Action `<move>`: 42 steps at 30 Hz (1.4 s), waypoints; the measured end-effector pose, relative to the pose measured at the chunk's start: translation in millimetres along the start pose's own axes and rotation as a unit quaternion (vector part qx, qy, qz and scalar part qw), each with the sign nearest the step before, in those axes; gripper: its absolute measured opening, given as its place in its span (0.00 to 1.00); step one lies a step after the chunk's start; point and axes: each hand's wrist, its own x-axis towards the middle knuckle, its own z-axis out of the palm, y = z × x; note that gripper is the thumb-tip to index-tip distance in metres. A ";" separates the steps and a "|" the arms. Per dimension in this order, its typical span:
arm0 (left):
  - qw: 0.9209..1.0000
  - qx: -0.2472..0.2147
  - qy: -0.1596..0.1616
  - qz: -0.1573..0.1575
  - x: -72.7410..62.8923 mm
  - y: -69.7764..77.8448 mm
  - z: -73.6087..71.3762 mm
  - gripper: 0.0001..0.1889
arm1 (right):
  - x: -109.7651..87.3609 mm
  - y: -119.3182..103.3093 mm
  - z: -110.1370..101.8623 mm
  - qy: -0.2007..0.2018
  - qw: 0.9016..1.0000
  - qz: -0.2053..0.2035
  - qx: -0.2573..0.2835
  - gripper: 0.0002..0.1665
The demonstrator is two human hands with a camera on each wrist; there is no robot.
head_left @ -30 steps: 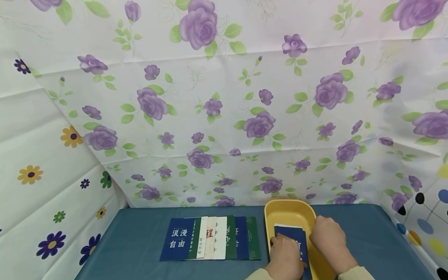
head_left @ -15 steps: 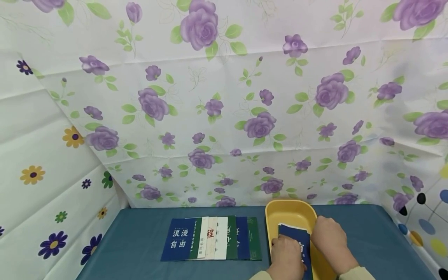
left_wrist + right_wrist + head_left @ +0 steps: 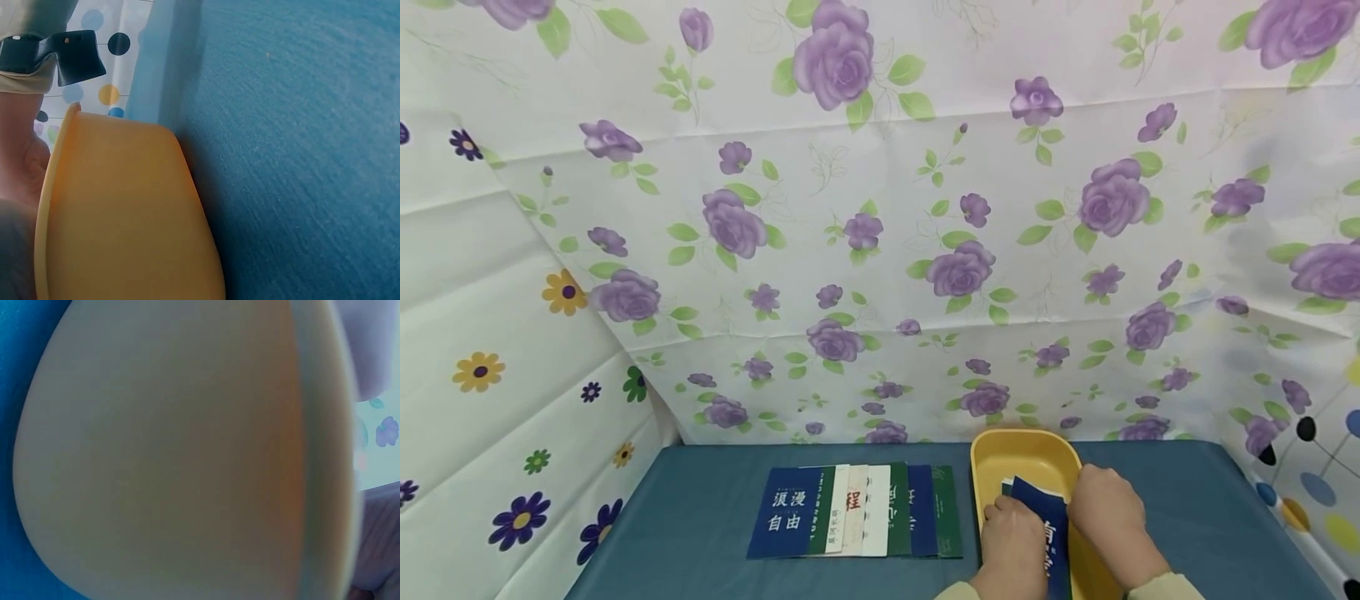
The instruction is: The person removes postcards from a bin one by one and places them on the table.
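Observation:
In the head view, a yellow plastic tray (image 3: 1026,450) stands at the table's right. My left hand (image 3: 1011,546) reaches into it and grips a dark blue card (image 3: 1041,504) with white characters. The card is tilted, and the edge of another card shows behind its upper left corner. My right hand (image 3: 1107,521) holds the tray's right rim, fingers curled over it. Both wrist views are mostly filled by the tray's outer wall (image 3: 125,206), so my left fingertips are hidden there.
Left of the tray, several overlapping cards (image 3: 790,512) in blue, green and white lie in a row on the blue-green table (image 3: 700,500). A flowered cloth (image 3: 880,250) hangs behind the table and along its sides.
The blue card in my left hand has shifted right and turned, uncovering the corner of a card behind it. My right hand stays on the rim. The view has shifted slightly.

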 end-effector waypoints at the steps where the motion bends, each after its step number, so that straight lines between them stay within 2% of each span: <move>1: 1.000 -0.008 0.006 -0.003 -0.4 -0.4 0.4 0.13 | 0.2 0.3 0.4 0.000 1.000 0.000 0.000 0.05; 3: 1.000 -0.021 0.007 0.000 -1.0 -1.9 0.5 0.13 | 0.6 0.9 1.5 0.000 1.000 0.000 0.000 0.05; 8: 0.999 -0.037 -0.020 0.023 -2.2 -8.1 -2.4 0.12 | 1.8 2.8 3.6 -0.003 1.000 0.002 0.004 0.07; 14: 0.994 -0.111 -0.003 0.016 -2.8 -13.4 -5.6 0.10 | 2.3 3.0 3.5 -0.002 1.000 0.001 0.005 0.08; 20: 0.986 -0.156 -0.047 0.032 -0.3 -19.8 -7.4 0.15 | 2.5 1.3 1.4 -0.010 1.000 0.008 0.003 0.08; 22: 0.984 -0.166 -0.051 0.033 0.0 -21.0 -7.7 0.18 | 2.5 0.6 0.2 -0.018 1.000 0.011 0.003 0.08; 26: 0.976 -0.204 -0.062 0.033 -0.7 -23.2 -9.6 0.22 | 2.5 0.5 -1.2 -0.024 1.000 0.013 0.005 0.08; 36: 0.955 -0.283 -0.075 0.042 -6.5 -29.8 -11.9 0.22 | 3.9 2.8 0.5 -0.023 1.000 0.012 0.007 0.07; 40: 0.950 -0.302 -0.057 0.051 -8.2 -33.9 -16.2 0.19 | 3.0 2.8 0.7 -0.016 1.000 0.007 0.008 0.06; 42: 0.947 -0.314 -0.033 0.052 -7.5 -36.3 -16.4 0.18 | 2.5 2.6 1.2 -0.008 1.000 0.006 0.008 0.06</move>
